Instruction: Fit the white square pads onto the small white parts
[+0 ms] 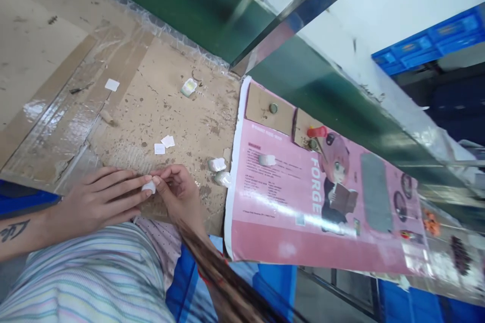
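Note:
A small white piece (149,187), like a folded paper square or sticker, is held between my two hands at the near edge of the cardboard-covered table. The fingers of my left hand (108,196) are extended side by side, their tips gripping the piece from the left. My right hand (182,193) pinches its upper edge between thumb and curled fingers. Just beyond lie two flat white squares (159,149). Two small white-topped items (217,164) in clear wrapping sit right of my right hand. Part of my right forearm is hidden by long hair.
A pink printed mat (273,242) covers the table's right side, holding another white-topped item (267,160), a bottle cap (273,108) and a red object (317,131). Farther back are a wrapped item (189,87) and a white square (112,85). A metal post (265,43) stands behind.

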The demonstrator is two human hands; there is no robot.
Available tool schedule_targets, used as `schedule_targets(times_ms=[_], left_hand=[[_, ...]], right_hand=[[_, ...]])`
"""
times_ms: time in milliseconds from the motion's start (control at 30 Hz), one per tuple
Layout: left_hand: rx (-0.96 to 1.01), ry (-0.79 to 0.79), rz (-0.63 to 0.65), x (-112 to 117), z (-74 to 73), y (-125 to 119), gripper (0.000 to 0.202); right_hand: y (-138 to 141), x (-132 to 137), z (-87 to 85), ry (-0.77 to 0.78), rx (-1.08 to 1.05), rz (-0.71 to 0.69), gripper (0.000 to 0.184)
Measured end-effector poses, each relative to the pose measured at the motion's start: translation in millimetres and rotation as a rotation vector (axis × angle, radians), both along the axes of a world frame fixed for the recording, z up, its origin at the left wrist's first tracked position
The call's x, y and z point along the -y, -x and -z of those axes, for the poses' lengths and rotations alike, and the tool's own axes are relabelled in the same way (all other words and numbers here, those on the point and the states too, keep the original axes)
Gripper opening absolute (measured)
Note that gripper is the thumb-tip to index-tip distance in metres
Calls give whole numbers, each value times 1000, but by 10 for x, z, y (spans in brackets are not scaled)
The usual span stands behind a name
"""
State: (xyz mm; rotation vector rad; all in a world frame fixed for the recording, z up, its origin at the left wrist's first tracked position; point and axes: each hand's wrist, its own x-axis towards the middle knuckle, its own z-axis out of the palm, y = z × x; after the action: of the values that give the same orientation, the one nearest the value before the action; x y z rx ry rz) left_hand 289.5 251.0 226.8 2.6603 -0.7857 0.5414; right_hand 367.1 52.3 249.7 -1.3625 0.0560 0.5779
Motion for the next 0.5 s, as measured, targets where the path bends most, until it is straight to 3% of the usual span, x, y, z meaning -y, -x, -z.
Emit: schedule_targets(times_ms=[167, 300, 433, 500], left_hand=[[-139, 104, 6, -5, -58, -23, 34], [-244, 298, -45, 83, -95, -52, 30], [-258, 264, -179, 170, -69, -100, 37], [-285, 255, -196, 176, -56, -114, 31]], right_hand=[[11, 43, 55, 10, -13, 86, 17], [87, 100, 59, 93, 28, 108, 20], [273, 75, 113, 331, 376, -4, 25], [369, 44, 152, 431, 559, -34, 28]])
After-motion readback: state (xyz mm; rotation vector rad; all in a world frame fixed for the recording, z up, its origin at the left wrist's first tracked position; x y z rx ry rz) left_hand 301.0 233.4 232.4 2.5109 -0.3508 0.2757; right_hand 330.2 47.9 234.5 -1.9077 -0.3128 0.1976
